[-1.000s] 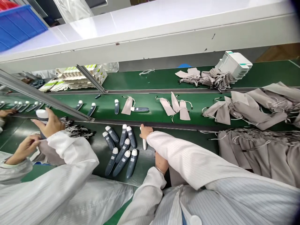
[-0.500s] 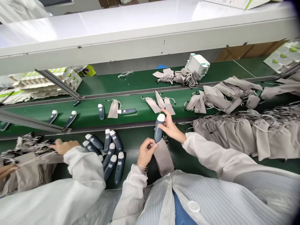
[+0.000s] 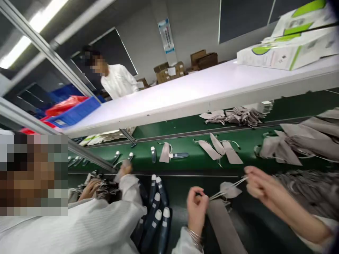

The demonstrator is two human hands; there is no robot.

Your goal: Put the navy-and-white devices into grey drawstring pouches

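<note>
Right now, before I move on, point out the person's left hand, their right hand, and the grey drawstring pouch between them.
Left hand (image 3: pixel 197 206), head view, on the back of the hand.
Right hand (image 3: pixel 258 183), head view, on the middle of the hand.
Grey drawstring pouch (image 3: pixel 224 225), head view, on its long fabric body.

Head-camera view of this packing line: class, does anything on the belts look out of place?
Yes, on the middle green conveyor belt, one dark blue device beside a beige drawstring pouch lies along the belt. The other devices on that belt lie across it, so this one stands out.
</note>
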